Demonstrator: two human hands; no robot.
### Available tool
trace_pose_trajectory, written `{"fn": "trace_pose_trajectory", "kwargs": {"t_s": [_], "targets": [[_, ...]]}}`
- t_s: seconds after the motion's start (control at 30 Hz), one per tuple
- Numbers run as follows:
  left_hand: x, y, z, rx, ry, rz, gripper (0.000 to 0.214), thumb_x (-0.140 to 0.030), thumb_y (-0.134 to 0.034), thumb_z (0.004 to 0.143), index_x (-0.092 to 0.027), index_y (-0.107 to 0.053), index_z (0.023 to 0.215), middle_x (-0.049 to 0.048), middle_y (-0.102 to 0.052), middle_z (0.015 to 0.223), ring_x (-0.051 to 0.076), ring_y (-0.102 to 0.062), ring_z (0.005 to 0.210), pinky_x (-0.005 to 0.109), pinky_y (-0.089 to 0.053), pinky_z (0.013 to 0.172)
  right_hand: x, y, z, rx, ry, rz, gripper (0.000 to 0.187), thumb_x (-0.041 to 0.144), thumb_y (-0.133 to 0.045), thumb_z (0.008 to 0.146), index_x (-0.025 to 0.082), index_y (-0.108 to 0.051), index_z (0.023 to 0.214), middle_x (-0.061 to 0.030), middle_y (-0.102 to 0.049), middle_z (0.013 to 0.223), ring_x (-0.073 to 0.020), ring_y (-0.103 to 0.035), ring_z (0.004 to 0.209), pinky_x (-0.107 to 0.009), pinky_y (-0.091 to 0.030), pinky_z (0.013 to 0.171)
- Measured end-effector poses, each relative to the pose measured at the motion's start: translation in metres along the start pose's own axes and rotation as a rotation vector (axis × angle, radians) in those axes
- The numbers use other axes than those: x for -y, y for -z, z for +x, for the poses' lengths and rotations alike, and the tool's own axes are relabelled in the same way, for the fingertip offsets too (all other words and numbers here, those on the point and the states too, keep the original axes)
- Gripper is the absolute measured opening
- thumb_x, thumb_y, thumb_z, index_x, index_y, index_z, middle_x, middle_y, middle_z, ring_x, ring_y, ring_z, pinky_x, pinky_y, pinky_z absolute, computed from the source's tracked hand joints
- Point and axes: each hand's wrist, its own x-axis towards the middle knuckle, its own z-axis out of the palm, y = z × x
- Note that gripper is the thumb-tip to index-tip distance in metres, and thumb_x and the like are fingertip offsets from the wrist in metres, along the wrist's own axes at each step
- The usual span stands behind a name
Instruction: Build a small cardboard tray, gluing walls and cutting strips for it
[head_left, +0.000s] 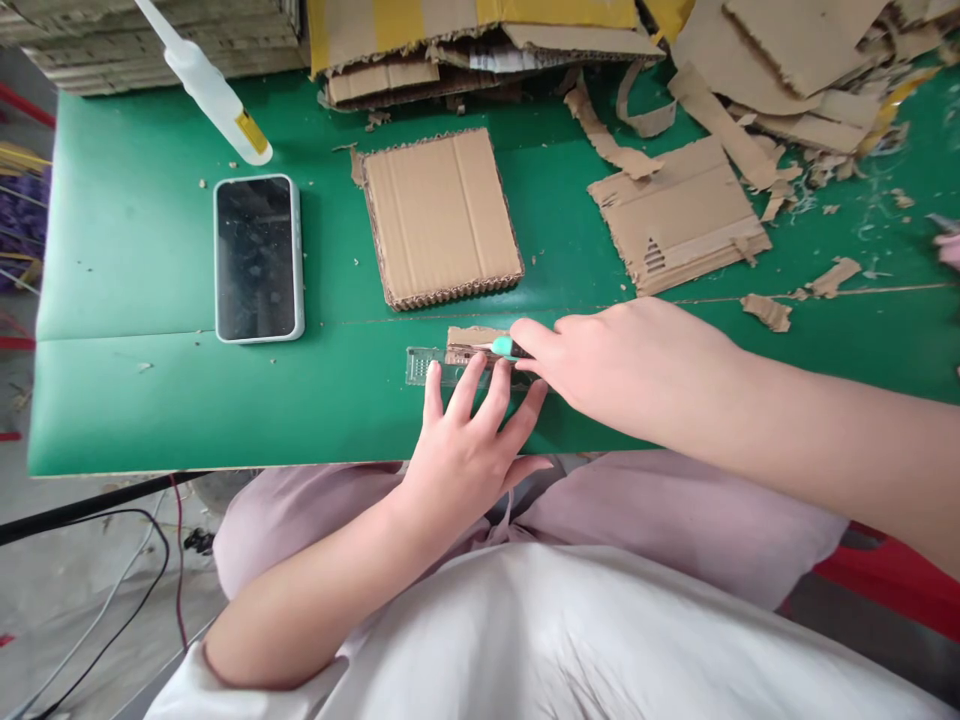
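My right hand [600, 350] is closed around a knife with a teal front part [504, 346]; most of its handle is hidden by my fingers. The knife's tip rests by a small piece of cardboard [474, 334]. A clear plastic ruler [420, 368] lies along the near side of that piece and partly over it. My left hand [480, 430] presses down on the ruler with its fingers spread. Beyond both hands sits a square stack of cardboard [445, 215] with corrugated edges.
A phone [255, 260] and a white glue bottle [217, 100] lie on the green table [135, 400] at left. A cut cardboard sheet [679, 215] and torn scraps [769, 312] are at right. Piled cardboard [480, 30] lines the back.
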Motion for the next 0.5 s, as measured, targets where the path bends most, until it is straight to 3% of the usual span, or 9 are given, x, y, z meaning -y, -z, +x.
{"fn": "trace_pose_trajectory", "kwargs": {"t_s": [0.3, 0.5], "targets": [[0.000, 0.004, 0.002, 0.071, 0.007, -0.024, 0.058, -0.056, -0.040, 0.089, -0.024, -0.045, 0.138, 0.0172, -0.053, 0.134, 0.039, -0.045, 0.126, 0.066, -0.038, 0.098, 0.007, 0.008, 0.000, 0.052, -0.007, 0.026, 0.033, 0.011, -0.037, 0.087, 0.013, -0.048, 0.119, -0.0081, -0.065, 0.064, -0.0194, -0.059, 0.051, -0.026, -0.020, 0.045], [0.001, 0.006, 0.003, 0.101, 0.004, -0.009, 0.058, -0.056, -0.042, 0.089, -0.024, -0.044, 0.138, 0.0164, -0.052, 0.135, 0.038, -0.046, 0.126, 0.065, -0.039, 0.099, 0.009, 0.011, 0.000, 0.090, -0.027, 0.048, 0.034, 0.012, -0.043, 0.086, 0.015, -0.048, 0.119, -0.0082, -0.067, 0.066, -0.0198, -0.061, 0.055, -0.027, -0.025, 0.049]]}}
